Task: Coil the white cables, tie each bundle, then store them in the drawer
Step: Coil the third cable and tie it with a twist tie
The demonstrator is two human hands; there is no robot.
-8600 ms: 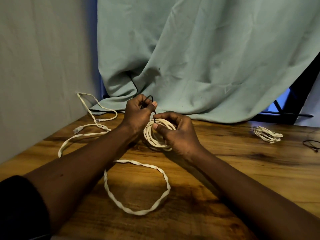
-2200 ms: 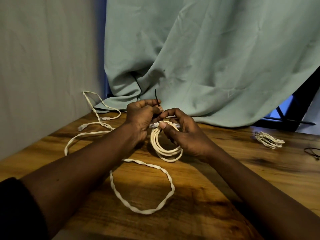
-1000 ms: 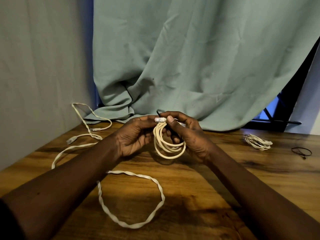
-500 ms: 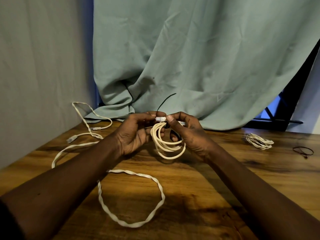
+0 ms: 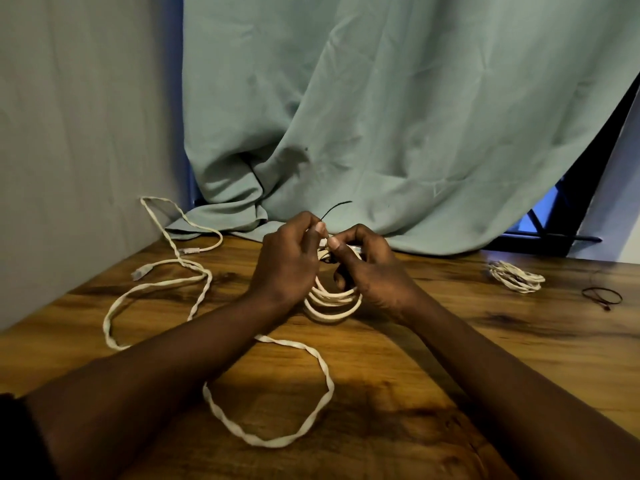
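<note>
Both hands meet over the middle of the wooden table (image 5: 485, 358). My right hand (image 5: 374, 271) grips the top of a coiled white cable bundle (image 5: 332, 303), whose loops hang down to the tabletop. My left hand (image 5: 287, 261) pinches a thin black tie (image 5: 334, 207) at the bundle's top, and the tie's free end sticks up to the right. A long, loose white twisted cable (image 5: 270, 441) lies uncoiled across the left and front of the table. A tied white bundle (image 5: 516, 276) lies at the far right.
A second black tie (image 5: 602, 295) lies near the right edge. A green curtain (image 5: 381, 116) hangs behind and spills onto the table's back. A grey wall (image 5: 79, 150) bounds the left side. No drawer is in view.
The hands have dropped slightly, so the bundle's loops now reach the table. The black tie's free end has swung lower and further right.
</note>
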